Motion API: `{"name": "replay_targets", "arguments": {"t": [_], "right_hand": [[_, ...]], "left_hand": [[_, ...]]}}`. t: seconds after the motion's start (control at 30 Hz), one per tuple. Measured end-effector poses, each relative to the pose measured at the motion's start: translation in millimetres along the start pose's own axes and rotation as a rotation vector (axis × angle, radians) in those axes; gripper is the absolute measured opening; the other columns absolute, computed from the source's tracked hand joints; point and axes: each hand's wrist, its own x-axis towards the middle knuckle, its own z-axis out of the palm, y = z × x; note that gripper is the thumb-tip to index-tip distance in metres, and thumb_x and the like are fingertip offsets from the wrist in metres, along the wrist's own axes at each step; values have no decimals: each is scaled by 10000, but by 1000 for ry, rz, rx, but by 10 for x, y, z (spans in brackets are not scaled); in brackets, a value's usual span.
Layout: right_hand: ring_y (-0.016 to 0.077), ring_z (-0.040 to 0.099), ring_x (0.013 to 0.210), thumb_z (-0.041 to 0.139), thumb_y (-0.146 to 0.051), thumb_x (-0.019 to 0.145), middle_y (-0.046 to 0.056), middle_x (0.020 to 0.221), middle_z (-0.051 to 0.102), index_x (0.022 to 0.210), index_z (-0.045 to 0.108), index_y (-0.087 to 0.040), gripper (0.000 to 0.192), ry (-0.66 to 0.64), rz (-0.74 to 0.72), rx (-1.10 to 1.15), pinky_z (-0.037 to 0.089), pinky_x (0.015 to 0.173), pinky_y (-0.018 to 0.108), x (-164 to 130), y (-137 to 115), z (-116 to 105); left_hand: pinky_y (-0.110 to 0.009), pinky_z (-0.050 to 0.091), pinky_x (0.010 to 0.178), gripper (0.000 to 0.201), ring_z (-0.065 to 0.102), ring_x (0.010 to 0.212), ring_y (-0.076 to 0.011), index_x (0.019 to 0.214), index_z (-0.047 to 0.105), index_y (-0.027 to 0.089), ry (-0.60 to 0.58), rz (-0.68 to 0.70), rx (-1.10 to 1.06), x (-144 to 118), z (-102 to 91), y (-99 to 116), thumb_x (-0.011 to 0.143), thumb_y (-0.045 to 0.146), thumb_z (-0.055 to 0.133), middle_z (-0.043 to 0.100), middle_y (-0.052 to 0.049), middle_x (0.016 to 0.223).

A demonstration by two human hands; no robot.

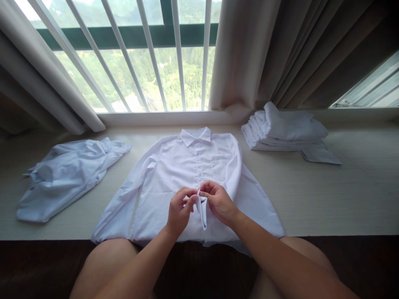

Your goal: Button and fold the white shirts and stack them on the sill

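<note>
A white long-sleeved shirt (181, 166) lies front up and spread out before me, its collar (195, 136) toward the window. Over its lower middle, both hands meet at a sleeve cuff (203, 214), raised off the shirt front. My left hand (181, 207) pinches one edge of the cuff between thumb and fingers. From the other side, my right hand (220, 202) grips the cuff's upper edge, fingertips close to the left ones. The sleeve on the right bends inward beneath my right hand. Any button at the fingertips is too small to make out.
A crumpled white garment (68, 174) lies on the pale ledge (311, 199) at left. Folded white garments are stacked in a pile (286, 128) at right. Behind stand a barred window (149, 74) and grey curtains (246, 54). My knees touch the ledge's front edge.
</note>
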Motion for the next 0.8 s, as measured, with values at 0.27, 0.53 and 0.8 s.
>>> {"name": "replay_targets", "arguments": {"t": [0.27,0.53,0.8], "right_hand": [[118,590,691,889,-283,705,-23,745,660,812,671,-187,261,-36,3,37,451,683,250,1,-18,-2],[126,564,690,894,-320,705,-18,740,650,809,663,-191,283,-45,1,19,433,679,265,5,-4,-18],[121,540,711,899,-339,698,-17,759,629,817,682,-190,289,-13,-32,-77,412,681,256,16,33,-49]], "left_hand": [[-188,492,486,167,595,700,-114,990,740,203,8,-6,13,1,-3,31,953,331,638,596,-30,897],[-188,501,498,153,621,751,-137,995,731,198,5,12,34,-12,-10,50,933,321,664,604,-41,912],[-185,513,550,97,612,771,-128,973,718,199,32,95,131,-33,2,71,929,267,665,597,-26,878]]}}
